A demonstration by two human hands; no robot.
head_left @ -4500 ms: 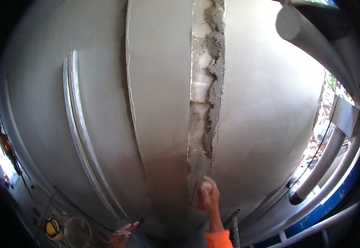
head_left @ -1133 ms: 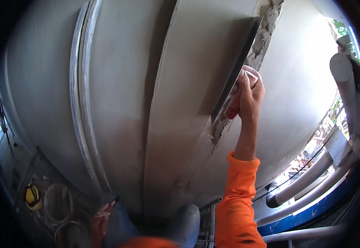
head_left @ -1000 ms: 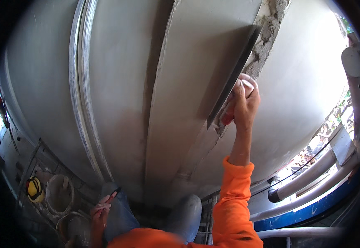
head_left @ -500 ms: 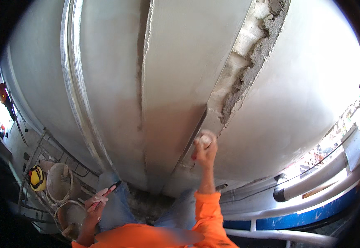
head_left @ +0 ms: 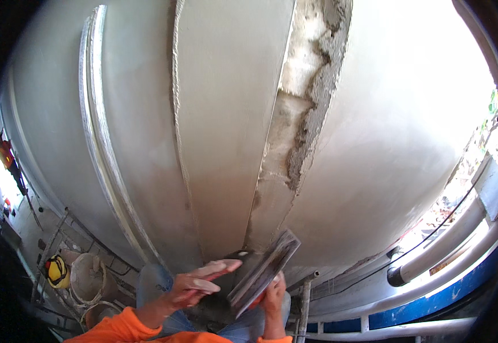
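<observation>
Grey plaster covers the wall [head_left: 386, 143], with a rough unfilled channel [head_left: 303, 114] running down it. In the head view, the right hand [head_left: 273, 294] is closed around the handle of a steel plastering trowel [head_left: 265, 268], held tilted at the channel's foot. The left hand [head_left: 196, 283] lies open, fingers extended, touching a dark mortar board [head_left: 238, 264] beside the trowel. Buckets [head_left: 86, 280] and a yellow hard hat [head_left: 57, 271] sit below left.

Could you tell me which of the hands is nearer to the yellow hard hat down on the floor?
Left. The left hand lies right of the yellow hard hat; the right hand, gripping the trowel, is farther right.
</observation>
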